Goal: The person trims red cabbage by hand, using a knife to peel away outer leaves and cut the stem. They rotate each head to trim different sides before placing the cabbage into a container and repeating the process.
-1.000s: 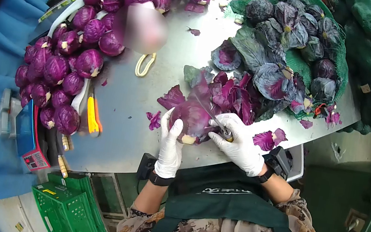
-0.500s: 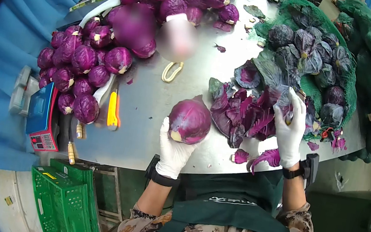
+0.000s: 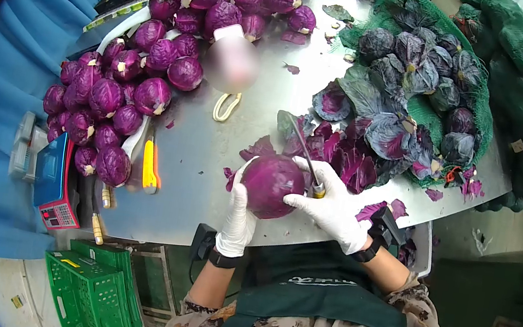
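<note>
A round purple cabbage point(image 3: 271, 187) is held up over the front of the metal table. My left hand point(image 3: 238, 217), in a white glove, grips its left side. My right hand point(image 3: 334, 208), also gloved, is closed around the short handle of a knife point(image 3: 305, 146), with its thumb against the cabbage's right side. The dark blade points up and to the left, just behind the cabbage. Loose purple leaves point(image 3: 354, 165) lie beyond my right hand, and a few more stick out behind the cabbage.
Peeled cabbages point(image 3: 108, 97) are piled at the left, near an orange-yellow cutter point(image 3: 150, 166) and a red-blue scale point(image 3: 62, 184). Darker unpeeled cabbages point(image 3: 423, 66) lie on green netting at the right. Green crates point(image 3: 94, 287) stand below the table's left front.
My right hand has come left from the leaf pile to the cabbage. My left hand has turned against the cabbage's side. Some leaves now show behind it, and the view has shifted slightly.
</note>
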### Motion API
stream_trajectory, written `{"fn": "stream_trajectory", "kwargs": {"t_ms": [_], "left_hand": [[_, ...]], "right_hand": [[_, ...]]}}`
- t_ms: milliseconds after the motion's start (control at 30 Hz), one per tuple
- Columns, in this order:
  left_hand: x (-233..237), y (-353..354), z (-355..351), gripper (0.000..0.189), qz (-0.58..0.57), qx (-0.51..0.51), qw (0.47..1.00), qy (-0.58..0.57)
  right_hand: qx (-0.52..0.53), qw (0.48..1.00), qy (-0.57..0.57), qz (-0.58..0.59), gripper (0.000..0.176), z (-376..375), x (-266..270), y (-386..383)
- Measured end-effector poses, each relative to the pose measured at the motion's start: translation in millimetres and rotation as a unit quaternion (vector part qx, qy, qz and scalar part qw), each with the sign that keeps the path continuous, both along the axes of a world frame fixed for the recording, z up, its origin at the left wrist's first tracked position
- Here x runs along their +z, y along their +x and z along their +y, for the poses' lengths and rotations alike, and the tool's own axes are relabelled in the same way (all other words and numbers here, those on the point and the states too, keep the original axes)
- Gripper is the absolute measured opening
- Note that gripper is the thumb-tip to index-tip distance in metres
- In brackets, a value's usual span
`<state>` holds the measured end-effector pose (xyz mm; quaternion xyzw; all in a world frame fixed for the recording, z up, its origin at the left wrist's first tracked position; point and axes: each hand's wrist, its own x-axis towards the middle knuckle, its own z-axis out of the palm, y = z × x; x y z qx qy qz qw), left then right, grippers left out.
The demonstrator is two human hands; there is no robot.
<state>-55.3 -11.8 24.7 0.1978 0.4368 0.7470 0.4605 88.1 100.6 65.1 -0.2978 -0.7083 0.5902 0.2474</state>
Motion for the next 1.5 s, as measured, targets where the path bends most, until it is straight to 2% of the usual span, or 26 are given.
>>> {"fn": "stream_trajectory", "kwargs": {"t_ms": [33, 100, 133, 267, 300, 367, 400, 500, 533, 567, 633, 667, 767, 800, 833, 933, 967, 1000, 1067, 1167, 1233, 1267, 1300, 1367, 1433, 1500], "left_hand": [[-6.6, 0.8, -0.4, 0.069, 0.0, 0.0, 1.0, 0.001], [-13.5, 1.4, -3.1, 0.067, -0.13, -0.005, 0.991, -0.014], [-12.6, 1.6, -3.0, 0.068, -0.171, 0.012, 0.985, -0.009], [-12.2, 2.1, -5.2, 0.069, -0.189, -0.001, 0.982, 0.006], [-12.4, 2.2, -5.6, 0.069, -0.153, -0.008, 0.988, -0.005], [-9.3, 5.3, -2.9, 0.069, -0.116, -0.02, 0.993, -0.016], [-3.2, 7.0, -0.8, 0.067, -0.08, -0.018, 0.997, -0.01], [1.7, 7.8, 3.0, 0.065, -0.025, -0.014, 1.0, -0.005], [2.1, 6.9, 3.9, 0.065, 0.009, -0.014, 1.0, -0.009], [2.5, 6.2, 3.9, 0.066, 0.043, -0.012, 0.999, -0.014], [1.2, 4.8, 3.3, 0.067, 0.048, -0.007, 0.999, -0.023], [0.1, 3.8, 3.6, 0.069, 0.053, -0.004, 0.998, -0.032], [-4.5, 2.0, 2.9, 0.07, 0.013, 0.01, 1.0, -0.022], [-3.4, 0.7, 3.6, 0.07, 0.016, 0.012, 1.0, -0.019], [-1.5, -0.7, 3.6, 0.071, 0.03, 0.009, 0.999, -0.026], [10.7, 1.1, 5.8, 0.074, 0.089, 0.009, 0.996, -0.031], [13.4, 2.7, 7.2, 0.075, 0.131, 0.009, 0.991, -0.028], [12.8, 2.2, 7.7, 0.075, 0.13, 0.004, 0.991, -0.029], [12.0, -1.1, 7.3, 0.081, 0.221, 0.006, 0.975, -0.031], [15.8, -4.9, 3.9, 0.08, 0.232, -0.022, 0.972, -0.012], [9.3, -9.3, 2.7, 0.084, 0.275, -0.02, 0.961, -0.02], [9.2, -9.4, 0.3, 0.084, 0.281, -0.017, 0.959, -0.015], [12.9, -8.8, -2.0, 0.085, 0.284, -0.025, 0.958, -0.024], [4.8, -6.4, -6.8, 0.087, 0.213, -0.019, 0.976, -0.04], [-2.4, -5.0, -10.7, 0.09, 0.146, -0.011, 0.988, -0.044], [-11.6, -5.0, -15.8, 0.088, 0.101, -0.002, 0.994, -0.047]], "right_hand": [[0.0, 1.0, 0.001, 0.0, 0.065, 2.0, 1.8, 1.0], [0.034, 0.998, 0.041, -0.017, 0.058, 5.7, 5.4, 2.3], [0.039, 0.996, -0.083, -0.004, 0.052, 6.6, 14.2, 7.0], [0.017, 0.988, -0.123, 0.092, 0.055, 7.1, 10.3, 12.8], [0.017, 0.988, -0.122, 0.091, 0.055, 6.5, 14.5, 12.9], [0.049, 0.984, 0.171, 0.026, 0.06, 6.5, 19.1, 13.4], [0.041, 0.973, 0.226, 0.025, 0.059, 4.4, 18.4, 11.2], [0.034, 0.981, 0.193, 0.008, 0.054, 5.6, 15.1, 14.6], [0.012, 0.98, 0.197, 0.037, 0.042, 7.5, 11.9, 13.6], [0.012, 0.98, 0.197, 0.038, 0.042, 8.8, 8.9, 14.2], [0.014, 0.979, 0.193, 0.067, 0.03, 12.2, 3.8, 16.7], [-0.004, 0.989, 0.137, 0.06, 0.018, 12.4, 1.5, 18.0], [-0.064, 0.99, 0.113, 0.06, 0.013, 18.8, -2.8, 18.8], [-0.083, 0.996, -0.034, 0.011, 0.012, 19.4, 10.9, 22.1], [-0.081, 0.99, -0.087, 0.071, 0.02, 23.5, 0.3, 21.1], [0.013, 0.996, 0.077, 0.035, 0.04, 20.5, 11.1, 21.6], [0.028, 0.987, 0.155, 0.041, 0.039, 19.0, 15.2, 19.2], [0.029, 0.992, 0.12, 0.039, 0.037, 16.7, 14.7, 16.3], [0.03, 0.995, 0.085, 0.037, 0.034, 16.9, 16.0, 15.4], [0.05, 0.999, 0.018, -0.002, 0.028, 19.4, 18.0, 17.7], [0.019, 0.985, 0.173, -0.002, 0.021, 16.4, 10.7, 14.7], [-0.012, 0.986, 0.169, -0.003, 0.018, 13.3, 12.4, 15.0], [-0.045, 0.969, 0.241, 0.043, 0.014, 16.6, 0.0, 11.7], [-0.073, 0.993, 0.092, 0.0, 0.014, 24.2, 3.5, 17.0], [-0.151, 0.988, 0.015, 0.013, 0.014, 34.5, -11.4, 20.0], [-0.144, 0.989, 0.016, 0.012, 0.021, 37.1, -13.1, 23.3]]}}
